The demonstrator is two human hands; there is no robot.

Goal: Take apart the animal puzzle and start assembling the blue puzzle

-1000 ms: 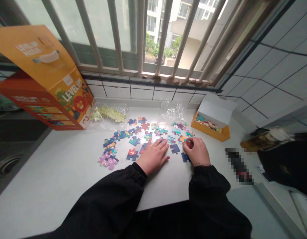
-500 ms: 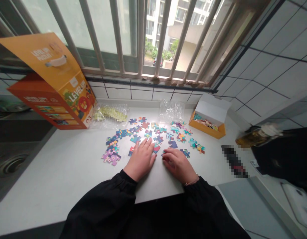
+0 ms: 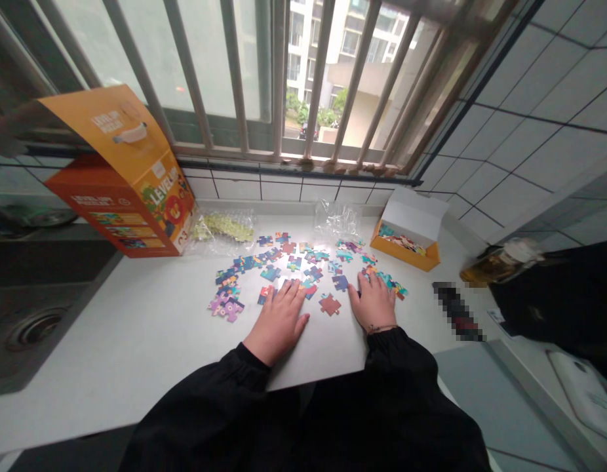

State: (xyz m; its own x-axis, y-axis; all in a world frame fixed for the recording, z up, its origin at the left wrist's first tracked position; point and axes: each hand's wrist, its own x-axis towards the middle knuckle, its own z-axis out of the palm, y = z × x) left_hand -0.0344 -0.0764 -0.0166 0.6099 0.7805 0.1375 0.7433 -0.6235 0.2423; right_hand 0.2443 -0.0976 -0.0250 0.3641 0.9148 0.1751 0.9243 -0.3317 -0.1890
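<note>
Flanking a reddish-brown, knobbed jigsaw piece on the white table, just below frame centre, with left hand and right hand open, palms down; leaving it slightly nearer the right hand, showing no clear long axis.

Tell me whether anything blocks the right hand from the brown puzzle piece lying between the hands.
Nothing visible does: only white countertop shows between the right hand and the brown puzzle piece. A dark blue piece lies just beyond that gap.
</note>
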